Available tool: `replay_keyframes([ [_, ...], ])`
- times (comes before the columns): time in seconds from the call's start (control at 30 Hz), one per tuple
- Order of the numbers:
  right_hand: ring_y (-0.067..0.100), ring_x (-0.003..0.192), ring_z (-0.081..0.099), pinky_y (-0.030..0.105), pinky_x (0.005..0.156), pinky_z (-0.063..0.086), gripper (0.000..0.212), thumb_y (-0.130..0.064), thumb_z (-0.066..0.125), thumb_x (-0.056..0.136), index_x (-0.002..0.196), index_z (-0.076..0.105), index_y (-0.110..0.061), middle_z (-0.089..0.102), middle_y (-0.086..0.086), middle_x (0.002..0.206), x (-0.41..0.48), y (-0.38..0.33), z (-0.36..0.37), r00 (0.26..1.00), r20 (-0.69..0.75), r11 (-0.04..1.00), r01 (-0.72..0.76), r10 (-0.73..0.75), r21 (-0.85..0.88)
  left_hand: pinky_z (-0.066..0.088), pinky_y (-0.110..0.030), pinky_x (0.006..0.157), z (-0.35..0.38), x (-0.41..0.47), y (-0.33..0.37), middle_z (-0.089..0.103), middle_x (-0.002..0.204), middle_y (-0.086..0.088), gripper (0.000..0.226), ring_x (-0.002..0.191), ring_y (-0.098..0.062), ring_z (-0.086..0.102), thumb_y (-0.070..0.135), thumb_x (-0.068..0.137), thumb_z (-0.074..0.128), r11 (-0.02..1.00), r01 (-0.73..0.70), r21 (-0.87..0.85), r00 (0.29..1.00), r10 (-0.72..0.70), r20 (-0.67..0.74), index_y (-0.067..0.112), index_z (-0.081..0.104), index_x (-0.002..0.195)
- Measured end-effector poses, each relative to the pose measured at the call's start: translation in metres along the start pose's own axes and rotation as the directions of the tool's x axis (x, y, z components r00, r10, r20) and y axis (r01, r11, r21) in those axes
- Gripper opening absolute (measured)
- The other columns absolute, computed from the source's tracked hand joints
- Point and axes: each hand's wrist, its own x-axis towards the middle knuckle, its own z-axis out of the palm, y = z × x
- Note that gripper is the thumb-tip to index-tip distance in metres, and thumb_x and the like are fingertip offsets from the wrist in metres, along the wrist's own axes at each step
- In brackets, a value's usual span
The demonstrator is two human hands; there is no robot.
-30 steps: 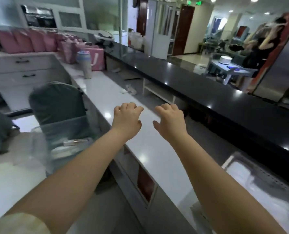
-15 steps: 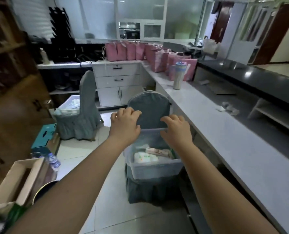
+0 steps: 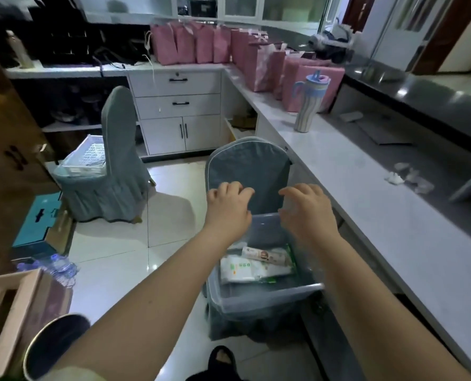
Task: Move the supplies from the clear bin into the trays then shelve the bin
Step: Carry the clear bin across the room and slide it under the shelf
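A clear plastic bin (image 3: 267, 296) rests on the seat of a grey covered chair (image 3: 249, 171) beside the counter. Inside lie a white packet with green print (image 3: 238, 269) and a pinkish flat packet (image 3: 266, 255) on top of it. My left hand (image 3: 227, 209) and my right hand (image 3: 305, 210) hover above the bin's far end, palms down, fingers curled and apart, holding nothing. A white slotted tray (image 3: 84, 156) sits on a second grey chair (image 3: 116, 160) further left.
A long white counter (image 3: 366, 215) runs along the right, with a striped tumbler (image 3: 310, 101), pink gift bags (image 3: 267, 64) and crumpled wrappers (image 3: 409, 177). White drawers (image 3: 178, 104) stand behind. Cardboard boxes (image 3: 6, 306), a teal box (image 3: 40, 218) and a water bottle (image 3: 55, 264) crowd the floor at left.
My view has swung left from the counter down to the chair and bin. Both hands have come lower and now hover over the bin, fingers slightly more spread.
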Motion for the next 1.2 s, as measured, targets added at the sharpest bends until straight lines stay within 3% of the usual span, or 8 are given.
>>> replay_keyframes([
  [0.23, 0.033, 0.107, 0.049, 0.041, 0.087, 0.043, 0.034, -0.022, 0.071, 0.077, 0.111, 0.067, -0.019, 0.063, 0.005, 0.114, 0.102, 0.049, 0.012, 0.990, -0.058, 0.991, -0.125, 0.127, 0.048, 0.032, -0.046, 0.099, 0.004, 0.154, 0.006, 0.051, 0.128, -0.003, 0.047, 0.119, -0.027, 0.041, 0.029, 0.084, 0.055, 0.987, -0.159, 0.016, 0.987, 0.160, -0.016, 0.026, 0.048, 0.130],
  [0.43, 0.033, 0.108, 0.049, 0.044, 0.086, 0.043, 0.032, -0.020, 0.069, 0.078, 0.110, 0.067, -0.019, 0.063, 0.004, 0.113, 0.146, 0.081, 0.006, 0.950, -0.126, 0.958, -0.287, 0.286, 0.011, 0.037, -0.043, 0.092, 0.020, 0.250, 0.018, 0.057, 0.120, -0.003, 0.038, 0.113, -0.026, 0.045, 0.025, 0.083, 0.057, 0.965, -0.187, -0.184, 0.977, 0.163, -0.139, 0.025, 0.056, 0.121],
  [0.57, 0.033, 0.108, 0.051, 0.043, 0.086, 0.043, 0.036, -0.018, 0.071, 0.078, 0.113, 0.067, -0.016, 0.065, 0.006, 0.114, 0.161, 0.090, 0.011, 0.918, -0.175, 0.926, -0.371, 0.355, -0.067, 0.036, -0.043, 0.092, 0.039, 0.296, 0.032, 0.057, 0.121, -0.003, 0.041, 0.114, -0.027, 0.044, 0.022, 0.082, 0.058, 0.903, -0.359, -0.234, 0.933, 0.340, -0.118, 0.025, 0.056, 0.123],
  [0.77, 0.032, 0.108, 0.050, 0.043, 0.085, 0.044, 0.034, -0.018, 0.068, 0.080, 0.114, 0.066, -0.015, 0.064, 0.006, 0.114, 0.166, 0.072, 0.052, 0.799, -0.243, 0.799, -0.588, 0.550, -0.126, 0.033, -0.042, 0.093, 0.085, 0.327, 0.030, 0.055, 0.121, 0.000, 0.042, 0.114, -0.025, 0.043, 0.026, 0.083, 0.057, 0.740, -0.616, -0.270, 0.775, 0.631, -0.037, 0.029, 0.055, 0.125],
  [0.9, 0.030, 0.105, 0.050, 0.041, 0.084, 0.045, 0.039, -0.020, 0.071, 0.075, 0.113, 0.066, -0.017, 0.062, 0.006, 0.110, 0.150, 0.041, 0.095, 0.647, -0.265, 0.640, -0.758, 0.715, -0.125, 0.035, -0.043, 0.091, 0.122, 0.328, 0.002, 0.054, 0.121, -0.001, 0.042, 0.113, -0.027, 0.044, 0.028, 0.081, 0.059, 0.584, -0.733, -0.350, 0.609, 0.792, 0.046, 0.028, 0.055, 0.123],
  [1.03, 0.030, 0.110, 0.048, 0.040, 0.088, 0.042, 0.043, -0.022, 0.071, 0.077, 0.118, 0.062, -0.015, 0.059, 0.007, 0.116, 0.113, -0.006, 0.149, 0.506, -0.202, 0.494, -0.863, 0.839, -0.111, 0.035, -0.044, 0.092, 0.161, 0.309, -0.041, 0.053, 0.124, -0.004, 0.045, 0.115, -0.028, 0.042, 0.030, 0.083, 0.060, 0.509, -0.760, -0.404, 0.487, 0.858, 0.166, 0.026, 0.052, 0.127],
  [1.2, 0.030, 0.109, 0.050, 0.039, 0.087, 0.043, 0.048, -0.021, 0.072, 0.076, 0.122, 0.060, -0.017, 0.058, 0.006, 0.116, 0.060, -0.061, 0.222, 0.309, -0.079, 0.306, -0.950, 0.948, -0.058, 0.036, -0.047, 0.096, 0.213, 0.271, -0.100, 0.050, 0.129, -0.006, 0.048, 0.119, -0.029, 0.041, 0.028, 0.084, 0.056, 0.532, -0.728, -0.432, 0.347, 0.830, 0.438, 0.026, 0.047, 0.131],
])
